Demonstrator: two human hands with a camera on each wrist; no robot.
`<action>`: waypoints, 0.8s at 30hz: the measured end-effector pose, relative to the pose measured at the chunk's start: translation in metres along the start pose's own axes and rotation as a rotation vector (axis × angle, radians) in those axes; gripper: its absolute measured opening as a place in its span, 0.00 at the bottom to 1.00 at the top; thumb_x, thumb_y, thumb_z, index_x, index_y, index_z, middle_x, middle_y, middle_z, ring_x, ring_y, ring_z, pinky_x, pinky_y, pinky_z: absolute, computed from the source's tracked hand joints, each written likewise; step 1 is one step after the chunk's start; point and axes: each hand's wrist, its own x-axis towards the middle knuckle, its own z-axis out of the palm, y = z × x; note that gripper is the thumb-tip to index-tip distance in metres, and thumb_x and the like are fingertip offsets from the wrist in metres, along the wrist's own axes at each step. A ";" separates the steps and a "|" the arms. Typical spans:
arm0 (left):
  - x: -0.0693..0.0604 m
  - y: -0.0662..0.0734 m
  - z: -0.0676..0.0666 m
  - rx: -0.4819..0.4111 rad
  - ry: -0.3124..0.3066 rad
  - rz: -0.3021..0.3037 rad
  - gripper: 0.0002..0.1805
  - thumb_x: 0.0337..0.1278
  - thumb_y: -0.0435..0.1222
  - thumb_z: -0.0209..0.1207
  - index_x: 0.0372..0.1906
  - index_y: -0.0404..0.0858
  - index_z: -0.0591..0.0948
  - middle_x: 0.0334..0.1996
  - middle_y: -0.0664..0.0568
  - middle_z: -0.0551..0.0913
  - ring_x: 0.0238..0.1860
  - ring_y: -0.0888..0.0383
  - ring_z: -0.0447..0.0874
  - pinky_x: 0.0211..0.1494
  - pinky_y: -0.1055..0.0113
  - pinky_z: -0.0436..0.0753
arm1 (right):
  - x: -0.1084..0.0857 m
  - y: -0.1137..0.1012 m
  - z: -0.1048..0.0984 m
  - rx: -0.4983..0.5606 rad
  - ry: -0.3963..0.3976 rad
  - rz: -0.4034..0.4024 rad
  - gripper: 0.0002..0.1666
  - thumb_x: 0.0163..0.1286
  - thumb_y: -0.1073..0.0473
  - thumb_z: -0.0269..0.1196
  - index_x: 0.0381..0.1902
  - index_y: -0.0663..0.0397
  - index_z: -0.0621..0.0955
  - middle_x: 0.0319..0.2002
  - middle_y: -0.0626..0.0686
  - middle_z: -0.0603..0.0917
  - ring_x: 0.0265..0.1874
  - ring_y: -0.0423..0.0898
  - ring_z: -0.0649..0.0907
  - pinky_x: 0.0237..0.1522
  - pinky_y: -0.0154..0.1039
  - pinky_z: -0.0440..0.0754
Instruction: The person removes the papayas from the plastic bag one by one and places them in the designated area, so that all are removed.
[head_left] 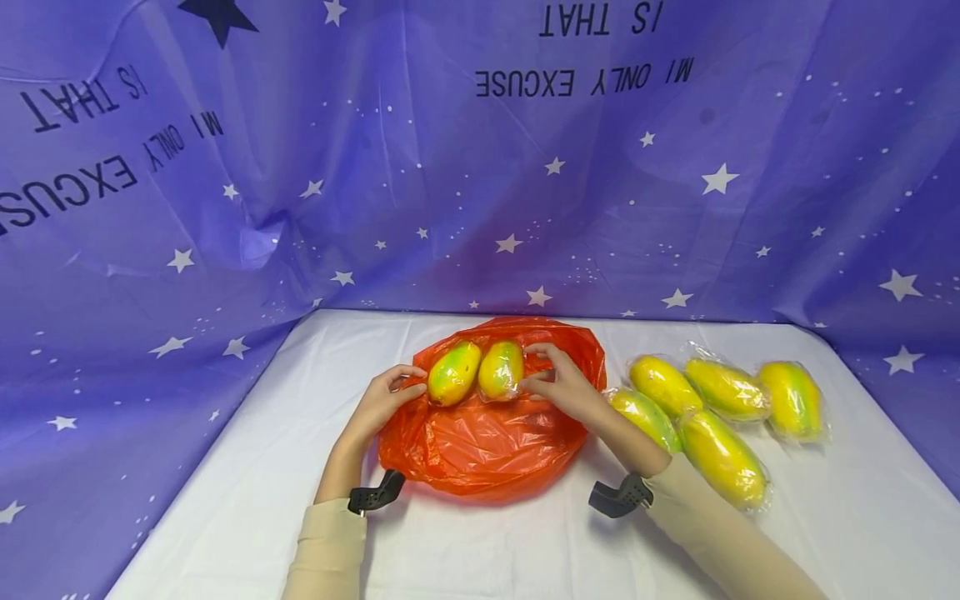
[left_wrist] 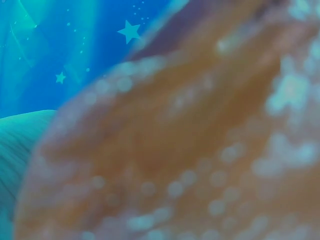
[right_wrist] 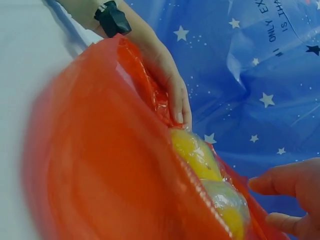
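Note:
Two yellow-green papayas in clear wrap lie side by side in the mouth of a red plastic bag (head_left: 480,450). At the left papaya (head_left: 453,373), my left hand (head_left: 378,406) touches or nearly touches its side with thumb and fingers spread. My right hand (head_left: 566,387) is beside the right papaya (head_left: 501,371), over the bag's right part. In the right wrist view its fingers (right_wrist: 280,181) stand apart from the fruit, while the left hand (right_wrist: 167,75) reaches down behind the bag's edge. The left wrist view is mostly filled by the blurred bag (left_wrist: 165,150).
Several more wrapped papayas (head_left: 723,458) lie on the right of the white-covered table (head_left: 255,517), close to my right forearm. A purple cloth (head_left: 450,167) with stars and lettering hangs behind and along the sides. Each wrist wears a black camera mount (head_left: 621,497).

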 end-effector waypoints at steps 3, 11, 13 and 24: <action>-0.006 0.013 0.001 -0.001 -0.012 0.005 0.17 0.62 0.30 0.59 0.53 0.26 0.77 0.51 0.35 0.78 0.47 0.50 0.77 0.48 0.64 0.77 | 0.004 -0.001 0.004 -0.063 -0.001 0.027 0.37 0.63 0.61 0.67 0.66 0.56 0.65 0.65 0.68 0.58 0.52 0.59 0.78 0.44 0.50 0.82; -0.010 0.018 0.002 0.019 0.000 0.004 0.16 0.62 0.31 0.60 0.52 0.26 0.77 0.51 0.35 0.79 0.47 0.50 0.77 0.49 0.64 0.76 | 0.011 -0.002 0.015 -0.206 -0.007 0.085 0.45 0.59 0.50 0.71 0.70 0.48 0.62 0.67 0.67 0.56 0.48 0.59 0.77 0.44 0.49 0.81; -0.010 0.017 0.002 0.023 0.002 0.005 0.16 0.61 0.31 0.60 0.52 0.27 0.77 0.51 0.35 0.79 0.47 0.50 0.77 0.49 0.64 0.76 | 0.014 -0.001 0.017 -0.241 -0.004 0.082 0.46 0.59 0.48 0.71 0.71 0.48 0.62 0.67 0.66 0.56 0.49 0.59 0.76 0.46 0.50 0.80; -0.009 0.015 0.001 0.006 0.000 0.003 0.17 0.61 0.31 0.60 0.52 0.27 0.77 0.52 0.35 0.79 0.48 0.50 0.77 0.49 0.64 0.76 | 0.027 -0.005 0.027 -0.275 0.001 0.099 0.46 0.57 0.48 0.72 0.70 0.47 0.63 0.65 0.68 0.58 0.50 0.60 0.74 0.35 0.44 0.82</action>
